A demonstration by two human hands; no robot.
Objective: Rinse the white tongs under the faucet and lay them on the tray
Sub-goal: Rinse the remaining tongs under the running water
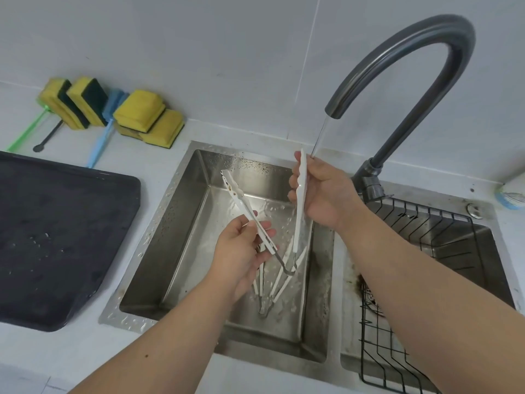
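- White tongs (297, 228) are held spread in a V over the sink (184, 223), hinge down: one arm is pinched by the left hand (244, 245), the other gripped by the right hand (324, 191).
- Risk: faucet (463, 38) water (319, 137) lands at the right hand only, so the spotted arm may be left unrinsed.
- Dark tray (56, 237) is noted left of the sink on a pale counter (71, 351); sponges (139, 109) are leaned against the tiled wall (227, 52).

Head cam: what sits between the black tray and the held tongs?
Head view: a bare strip of white counter, then the wet left rim and wall of the steel sink. Nothing else between tray and white tongs.
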